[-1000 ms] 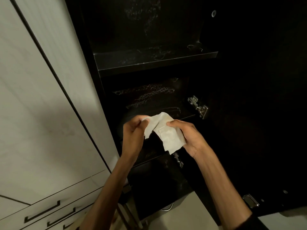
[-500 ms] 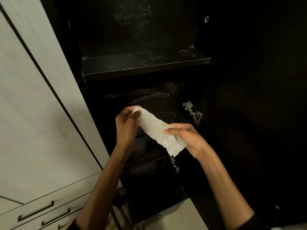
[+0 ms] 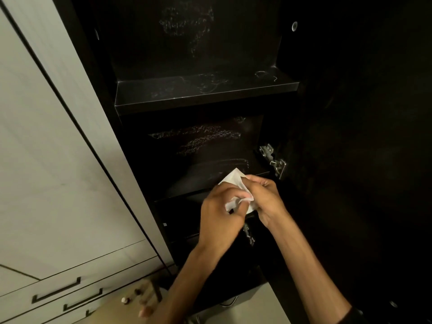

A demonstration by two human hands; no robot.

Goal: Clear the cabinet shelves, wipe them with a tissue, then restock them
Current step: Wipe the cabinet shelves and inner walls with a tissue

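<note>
A white tissue [image 3: 233, 181] is bunched between both my hands in front of the open black cabinet. My left hand [image 3: 221, 212] curls round its lower part, and my right hand [image 3: 266, 199] grips it from the right side. One corner of the tissue sticks up above my fingers. The upper shelf [image 3: 205, 99] is bare and carries pale dusty smears. The lower shelf [image 3: 191, 190] sits just behind my hands, with scuff marks on the back wall above it.
The open black cabinet door [image 3: 362, 160] stands to the right, with metal hinges [image 3: 273, 160] at its inner edge. White panels and drawers with dark handles [image 3: 56, 292] lie to the left. Blurred small objects [image 3: 140, 300] sit at the bottom, left of my arms.
My hands have come together, crumpling the stretched tissue into a bunch. They now sit further right and lower in view, by the lower shelf's front edge.
</note>
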